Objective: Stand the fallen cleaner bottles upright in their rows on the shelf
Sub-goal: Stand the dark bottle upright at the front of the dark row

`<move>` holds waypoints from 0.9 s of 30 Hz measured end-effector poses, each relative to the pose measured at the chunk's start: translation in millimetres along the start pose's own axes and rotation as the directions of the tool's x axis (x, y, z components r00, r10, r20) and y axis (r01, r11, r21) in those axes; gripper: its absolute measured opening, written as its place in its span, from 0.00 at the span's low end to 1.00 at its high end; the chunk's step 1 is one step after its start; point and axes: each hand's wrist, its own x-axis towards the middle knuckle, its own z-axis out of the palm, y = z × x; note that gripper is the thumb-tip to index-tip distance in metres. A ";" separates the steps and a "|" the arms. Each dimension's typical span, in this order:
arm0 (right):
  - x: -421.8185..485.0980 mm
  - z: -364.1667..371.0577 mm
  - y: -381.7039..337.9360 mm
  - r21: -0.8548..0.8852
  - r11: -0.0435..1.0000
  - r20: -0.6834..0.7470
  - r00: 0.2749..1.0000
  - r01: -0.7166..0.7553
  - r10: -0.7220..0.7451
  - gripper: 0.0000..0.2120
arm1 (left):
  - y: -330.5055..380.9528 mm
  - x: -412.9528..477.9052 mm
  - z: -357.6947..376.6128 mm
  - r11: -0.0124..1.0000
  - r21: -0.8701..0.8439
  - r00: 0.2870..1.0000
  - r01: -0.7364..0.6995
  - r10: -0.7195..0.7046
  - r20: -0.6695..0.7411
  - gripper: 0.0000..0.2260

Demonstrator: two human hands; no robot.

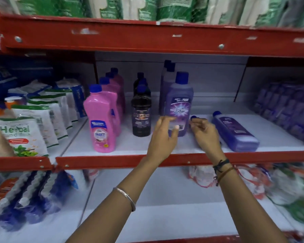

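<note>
Three rows of cleaner bottles stand on the white shelf (130, 146): pink (102, 120), black (141, 116) and purple (179, 104), all with blue caps. My left hand (165, 135) is open with spread fingers, right in front of the front upright purple bottle. One purple bottle (235, 130) lies on its side to the right, cap pointing to the back. A second fallen bottle shows only its blue cap (193, 118); my right hand (205, 132) covers the rest, fingers closed at its neck.
A red shelf lip (147, 159) runs below my hands and a red beam (147, 37) overhead. White herbal pouches (25, 130) fill the left bay and purple packs (288, 109) the right. Bagged goods lie on the lower shelf.
</note>
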 end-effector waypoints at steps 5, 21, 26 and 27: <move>22.2 -45.4 28.6 -0.254 0.961 -0.039 0.994 -0.109 0.102 0.15 | 5.3 19.9 61.3 0.961 -0.053 0.959 0.270 -0.263 0.103 0.11; 35.3 -74.6 64.8 -0.201 0.962 0.162 0.962 -0.188 0.221 0.09 | 21.3 34.8 107.0 0.877 -0.009 0.863 0.481 -0.472 0.182 0.22; 19.8 -81.5 39.4 0.050 0.997 0.177 0.983 -0.059 0.049 0.11 | 32.0 23.0 86.2 0.939 -0.076 0.938 0.335 -0.324 0.125 0.29; 16.0 -79.3 33.8 0.067 0.997 0.171 0.985 -0.039 0.027 0.13 | 32.9 20.1 79.7 0.949 -0.075 0.949 0.306 -0.297 0.108 0.29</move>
